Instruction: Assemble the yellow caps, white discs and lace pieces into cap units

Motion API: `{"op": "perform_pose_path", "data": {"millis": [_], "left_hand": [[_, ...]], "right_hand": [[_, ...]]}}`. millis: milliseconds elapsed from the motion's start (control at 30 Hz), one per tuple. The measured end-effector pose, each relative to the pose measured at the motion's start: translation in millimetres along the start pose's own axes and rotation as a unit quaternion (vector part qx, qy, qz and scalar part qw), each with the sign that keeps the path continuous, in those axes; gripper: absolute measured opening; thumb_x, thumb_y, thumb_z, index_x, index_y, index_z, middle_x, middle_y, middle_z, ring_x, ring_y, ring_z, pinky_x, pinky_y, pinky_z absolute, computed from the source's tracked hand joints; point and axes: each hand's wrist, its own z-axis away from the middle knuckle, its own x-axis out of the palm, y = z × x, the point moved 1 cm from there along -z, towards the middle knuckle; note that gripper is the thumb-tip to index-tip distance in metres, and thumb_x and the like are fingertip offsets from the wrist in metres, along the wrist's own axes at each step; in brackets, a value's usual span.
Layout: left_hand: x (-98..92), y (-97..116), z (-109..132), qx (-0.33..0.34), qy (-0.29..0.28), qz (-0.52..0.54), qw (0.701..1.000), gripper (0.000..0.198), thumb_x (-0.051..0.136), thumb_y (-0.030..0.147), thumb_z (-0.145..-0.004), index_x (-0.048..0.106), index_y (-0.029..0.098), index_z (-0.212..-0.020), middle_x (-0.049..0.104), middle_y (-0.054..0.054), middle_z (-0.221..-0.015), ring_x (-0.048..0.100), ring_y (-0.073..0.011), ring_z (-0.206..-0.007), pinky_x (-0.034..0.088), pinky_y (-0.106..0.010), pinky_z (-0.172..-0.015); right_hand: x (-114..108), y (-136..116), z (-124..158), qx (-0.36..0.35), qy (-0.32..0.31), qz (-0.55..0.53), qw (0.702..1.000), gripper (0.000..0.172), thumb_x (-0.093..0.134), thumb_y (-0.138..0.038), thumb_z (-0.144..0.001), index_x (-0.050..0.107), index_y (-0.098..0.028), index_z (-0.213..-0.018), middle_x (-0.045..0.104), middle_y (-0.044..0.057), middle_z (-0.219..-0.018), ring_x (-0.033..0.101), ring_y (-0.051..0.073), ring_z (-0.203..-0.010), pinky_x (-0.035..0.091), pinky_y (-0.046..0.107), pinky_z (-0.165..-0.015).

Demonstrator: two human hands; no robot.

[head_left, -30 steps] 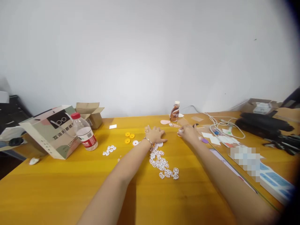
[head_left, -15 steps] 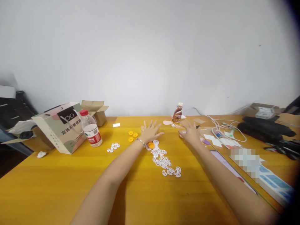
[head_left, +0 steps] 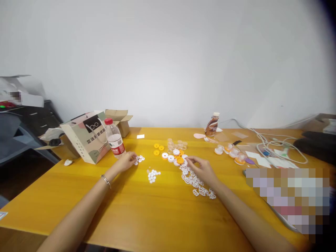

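Note:
My left hand (head_left: 125, 162), with a bracelet on the wrist, is at a small group of white pieces (head_left: 141, 158). Its fingertips are pinched together there; what lies between them is too small to make out. More small white pieces (head_left: 152, 175) lie to its right. My right hand (head_left: 204, 170) reaches in from the right, thumb and forefinger closed at the edge of a white disc (head_left: 185, 157). White and orange discs (head_left: 180, 160) are clustered beside its fingertips. Below the hand spreads a pile of white openwork pieces (head_left: 193, 180).
Clear cups (head_left: 180, 145) and yellow rings (head_left: 156, 152) lie farther back. On the left stand a water bottle (head_left: 114, 140), a paper bag (head_left: 88, 140) and a carton (head_left: 119, 120). A brown bottle (head_left: 212, 125), orange-and-clear assemblies (head_left: 233, 152) and white cables (head_left: 278, 141) are on the right.
Both hands were spread over the middle of the table. My left hand has moved left to the small white pieces, my right hand down to the discs; both have closed. The view has shifted left.

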Motion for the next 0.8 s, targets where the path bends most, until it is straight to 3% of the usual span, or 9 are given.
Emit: {"op": "perform_pose_path", "data": {"millis": [167,267,367,467,600,733,800], "left_hand": [[-0.8,7.8,8.0,-0.016,-0.006,0.017,1.000,0.030,0.037,0.036,-0.081,0.058,0.016,-0.090,0.064,-0.007,-0.083,0.059,-0.0190,-0.075,0.044,-0.027,-0.064],[-3.2,6.8,12.2,0.002,-0.012,0.020,1.000,0.027,0.043,0.037,-0.078,0.059,0.016,-0.085,0.064,-0.006,-0.082,0.058,-0.0195,-0.075,0.043,-0.027,-0.065],[-2.0,2.1,13.6,0.016,-0.028,0.024,0.999,0.015,0.050,0.028,-0.073,0.059,0.016,-0.076,0.063,-0.004,-0.073,0.057,-0.0177,-0.067,0.041,-0.025,-0.059],[-1.6,9.0,13.8,0.016,-0.008,0.018,1.000,0.011,0.048,0.020,-0.073,0.058,0.016,-0.071,0.062,-0.004,-0.070,0.056,-0.0170,-0.065,0.040,-0.025,-0.059],[5.9,57.3,20.5,0.087,0.022,0.079,0.993,0.013,0.045,0.020,-0.079,0.057,0.016,-0.081,0.061,-0.004,-0.081,0.055,-0.0144,-0.074,0.041,-0.023,-0.068],[33.5,122.6,32.8,0.222,-0.022,0.150,0.963,0.013,0.044,0.017,-0.081,0.055,0.017,-0.086,0.059,-0.002,-0.083,0.054,-0.0108,-0.073,0.042,-0.021,-0.069],[48.6,142.8,36.5,0.249,-0.042,0.135,0.958,0.014,0.043,0.015,-0.081,0.054,0.018,-0.090,0.058,-0.002,-0.084,0.054,-0.0111,-0.073,0.042,-0.021,-0.069]], "right_hand": [[-1.6,10.2,5.1,0.010,0.001,-0.001,1.000,0.029,0.045,-0.040,-0.080,0.062,-0.018,-0.086,0.067,0.003,-0.073,0.061,0.017,-0.068,0.046,0.026,-0.067],[-2.9,13.1,7.8,0.008,-0.011,0.004,1.000,0.030,0.043,-0.041,-0.080,0.063,-0.018,-0.086,0.066,0.002,-0.072,0.061,0.017,-0.068,0.046,0.026,-0.066],[-1.2,12.7,9.4,0.007,-0.029,0.001,1.000,0.031,0.042,-0.041,-0.081,0.062,-0.018,-0.087,0.066,0.003,-0.072,0.061,0.017,-0.068,0.047,0.026,-0.066],[1.2,11.9,9.9,0.015,-0.048,-0.003,0.999,0.032,0.042,-0.042,-0.081,0.062,-0.018,-0.089,0.067,0.003,-0.072,0.061,0.017,-0.069,0.047,0.026,-0.064],[2.5,12.3,9.5,0.014,-0.046,-0.009,0.999,0.031,0.043,-0.041,-0.081,0.063,-0.017,-0.088,0.067,0.003,-0.074,0.061,0.017,-0.069,0.046,0.026,-0.066],[3.3,13.3,9.3,0.017,-0.047,-0.020,0.999,0.031,0.043,-0.041,-0.081,0.063,-0.017,-0.086,0.067,0.003,-0.073,0.061,0.016,-0.068,0.046,0.025,-0.065],[2.9,12.8,9.3,0.017,-0.047,-0.029,0.998,0.031,0.043,-0.040,-0.081,0.064,-0.017,-0.084,0.066,0.003,-0.072,0.060,0.016,-0.068,0.046,0.025,-0.065]]}}
